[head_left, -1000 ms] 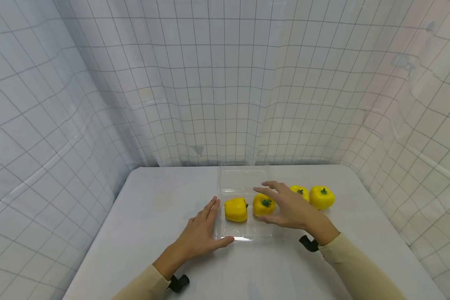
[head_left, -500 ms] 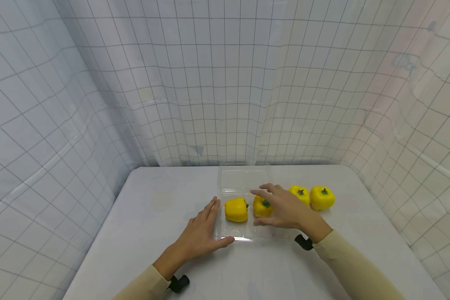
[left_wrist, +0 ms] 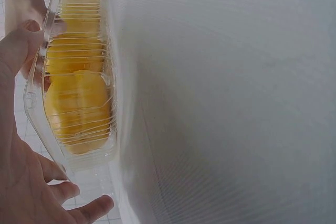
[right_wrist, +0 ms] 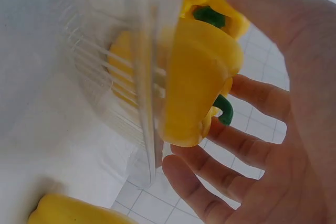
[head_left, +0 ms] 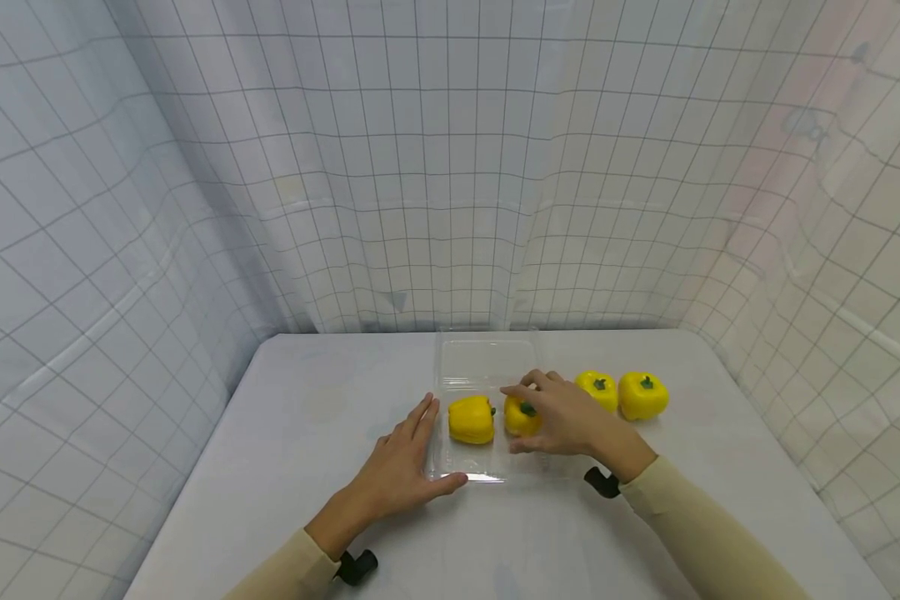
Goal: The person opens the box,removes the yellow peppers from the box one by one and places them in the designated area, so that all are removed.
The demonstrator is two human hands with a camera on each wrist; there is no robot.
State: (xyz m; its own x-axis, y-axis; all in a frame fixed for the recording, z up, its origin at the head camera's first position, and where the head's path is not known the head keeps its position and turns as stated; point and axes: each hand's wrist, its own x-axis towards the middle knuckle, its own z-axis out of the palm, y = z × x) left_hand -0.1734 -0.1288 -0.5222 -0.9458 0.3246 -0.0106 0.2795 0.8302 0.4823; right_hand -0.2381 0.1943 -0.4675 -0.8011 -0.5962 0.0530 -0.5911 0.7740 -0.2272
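A clear plastic clamshell box (head_left: pixel 487 467) lies with its lid (head_left: pixel 487 360) folded back. Inside its base, a yellow bell pepper (head_left: pixel 472 419) lies on its side at the left. Beside it, a second yellow bell pepper (head_left: pixel 521 417) has its green stem showing. My right hand (head_left: pixel 566 417) holds this second pepper, thumb on the near side and fingers on the far side; the palm hides part of it. In the right wrist view that pepper (right_wrist: pixel 197 82) stands above the box rim. My left hand (head_left: pixel 397 467) rests spread at the box's left corner, fingers straight.
Two more yellow bell peppers stand on the white table (head_left: pixel 307 400) right of the box: one (head_left: pixel 597 390) just behind my right hand, another (head_left: pixel 642 396) farther right. A white curtain with a grid pattern (head_left: pixel 450 167) surrounds the table at the back and sides.
My right hand has moved a little left over the second pepper, and its fingers have drawn in around it. The left hand, box and peppers look unmoved.
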